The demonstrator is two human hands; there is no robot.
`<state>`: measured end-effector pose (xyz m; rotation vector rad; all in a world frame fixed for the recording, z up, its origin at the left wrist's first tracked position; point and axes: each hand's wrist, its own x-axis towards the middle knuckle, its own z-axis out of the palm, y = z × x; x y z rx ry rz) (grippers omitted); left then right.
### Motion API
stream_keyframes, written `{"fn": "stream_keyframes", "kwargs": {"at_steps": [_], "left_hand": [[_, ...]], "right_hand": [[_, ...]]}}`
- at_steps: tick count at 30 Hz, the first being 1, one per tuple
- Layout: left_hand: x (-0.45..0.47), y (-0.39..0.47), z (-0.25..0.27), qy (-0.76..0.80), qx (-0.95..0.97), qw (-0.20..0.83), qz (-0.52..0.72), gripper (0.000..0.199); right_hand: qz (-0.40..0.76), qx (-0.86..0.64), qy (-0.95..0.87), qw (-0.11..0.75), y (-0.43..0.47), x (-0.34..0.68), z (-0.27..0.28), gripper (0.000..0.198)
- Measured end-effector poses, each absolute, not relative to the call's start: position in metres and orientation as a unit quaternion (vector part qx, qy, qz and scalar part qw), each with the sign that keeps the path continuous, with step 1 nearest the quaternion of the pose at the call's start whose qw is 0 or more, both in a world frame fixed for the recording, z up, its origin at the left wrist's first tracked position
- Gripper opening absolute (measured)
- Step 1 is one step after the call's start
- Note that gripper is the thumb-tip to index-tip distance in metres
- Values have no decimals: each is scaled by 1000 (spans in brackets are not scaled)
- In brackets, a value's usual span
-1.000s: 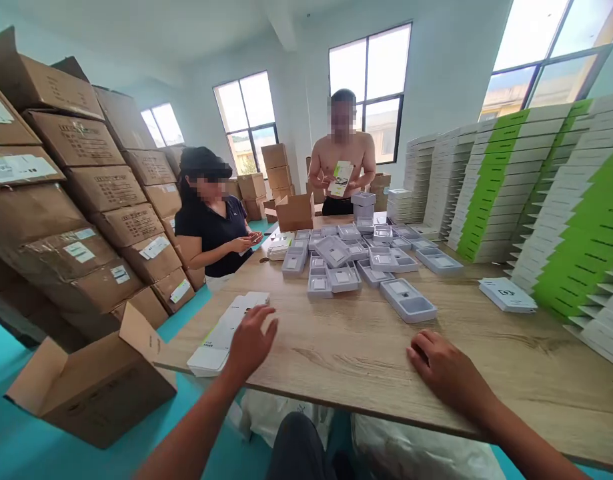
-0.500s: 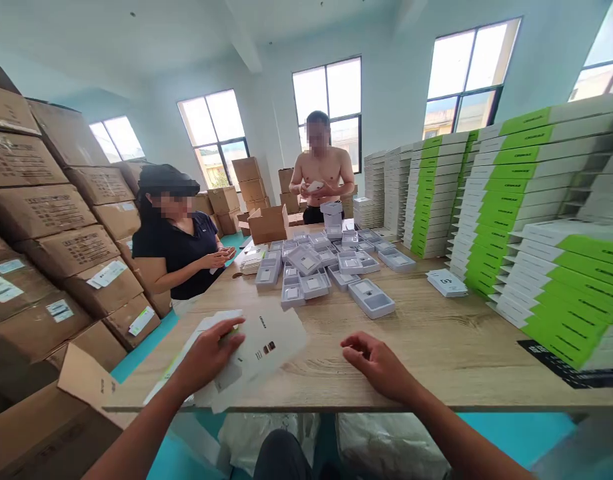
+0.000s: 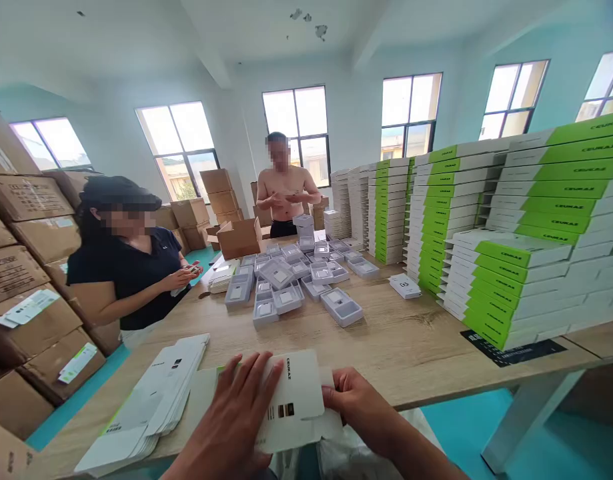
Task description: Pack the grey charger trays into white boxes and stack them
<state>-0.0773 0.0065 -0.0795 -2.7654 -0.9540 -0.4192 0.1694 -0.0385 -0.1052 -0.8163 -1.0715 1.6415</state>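
A flat unfolded white carton, printed CEUKAZ with small dark pictures, lies at the table's front edge before me. Across its left part rests my left hand, fingers stretched out flat on the card. My right hand pinches the carton's right end between thumb and bent fingers. Left of it is a fanned stack of similar flat cartons, apart from my hands. Part of the carton is hidden beneath my left hand.
Several white trays with compartments are heaped mid-table. White-and-green boxes stand in tall stacks on the right, near a small white box. Two people work at the table's left and far sides. Brown cartons are piled left.
One flat carton has come off the stack to the right under my left hand. My right hand, earlier empty above the table, now grips its end. The view has turned right.
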Motion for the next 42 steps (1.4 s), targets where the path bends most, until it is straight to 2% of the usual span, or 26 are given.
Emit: {"fn": "stream_keyframes", "kwargs": {"at_steps": [3, 6, 7, 9, 10, 13, 15, 20, 23, 26, 28, 31, 33, 36, 40, 42], "left_hand": [[-71, 6, -74, -324, -932, 3, -161, 92], [-57, -5, -71, -391, -852, -270, -222, 47], [-50, -11, -72, -406, -795, -379, -244, 41], [-35, -20, -78, -406, -680, -537, -290, 50], [-27, -22, -82, -407, -641, -566, -320, 56], [-7, -22, -98, -461, -600, -495, -427, 55], [3, -17, -109, -478, -582, -466, -465, 54], [24, -12, -128, -413, -429, -654, -467, 67], [30, -14, -128, -416, -423, -652, -472, 66], [24, -12, -119, -427, -443, -625, -481, 62], [16, -9, -109, -399, -436, -672, -447, 64], [4, -3, -93, -274, -485, -763, -328, 75], [0, -1, -81, -218, -558, -748, -286, 82], [-2, -3, -64, -229, -687, -623, -296, 89], [-9, -9, -42, -311, -855, -333, -247, 119], [-13, -11, -33, -311, -907, -206, -196, 116]], "right_hand": [[653, -374, -393, 528, -41, 170, -105, 58], [579, -396, -324, 635, -45, 158, -116, 70], [537, -412, -328, 658, -48, 152, -120, 69], [454, -474, -365, 661, -52, 143, -127, 61], [417, -508, -382, 650, -53, 139, -130, 58], [333, -569, -401, 636, -53, 137, -131, 59], [332, -563, -402, 641, -50, 139, -129, 61], [472, -492, -343, 646, -43, 143, -127, 63], [531, -460, -300, 646, -45, 147, -126, 64], [558, -428, -312, 638, -51, 154, -125, 56], [548, -418, -343, 639, -55, 161, -127, 50], [536, -413, -396, 620, -56, 171, -127, 50], [506, -430, -446, 600, -55, 176, -121, 51], [454, -461, -448, 617, -57, 183, -102, 54], [609, -349, -371, 607, -68, 188, -72, 75], [646, -306, -379, 588, -71, 188, -63, 70]]}}
